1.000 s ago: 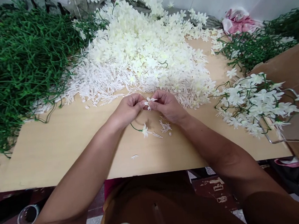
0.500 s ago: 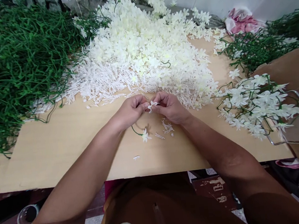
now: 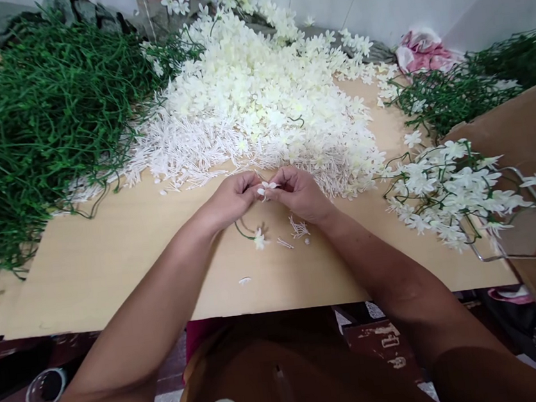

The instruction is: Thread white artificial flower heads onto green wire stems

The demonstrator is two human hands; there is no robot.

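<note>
The left hand point(image 3: 231, 198) and the right hand point(image 3: 298, 192) met over the tan board point(image 3: 110, 264), fingertips almost touching. Both hands pinched one small white flower point(image 3: 265, 189) between them. The left hand also seemed to hold a thin green stem point(image 3: 241, 230), which curved down below that hand. A second little flower point(image 3: 259, 239) sat at the stem's low end, resting on the board.

Just below the right hand lay a few tiny white stamen bits point(image 3: 299, 228). One loose white petal point(image 3: 245, 281) lay farther down, nearer the person's body.

Right past the fingers, away from the person, sat a big heap of white flowers point(image 3: 260, 92). White stamen pieces point(image 3: 179, 150) spread along the heap's near edge, close to the left hand. Far out beyond the left hand was a large pile of green stems point(image 3: 32, 131). Out past the right hand lay finished sprigs with white flowers point(image 3: 445, 190), near a brown cardboard box point(image 3: 525, 126). A pink cloth point(image 3: 420, 51) sat by the wall, well beyond the right hand.
</note>
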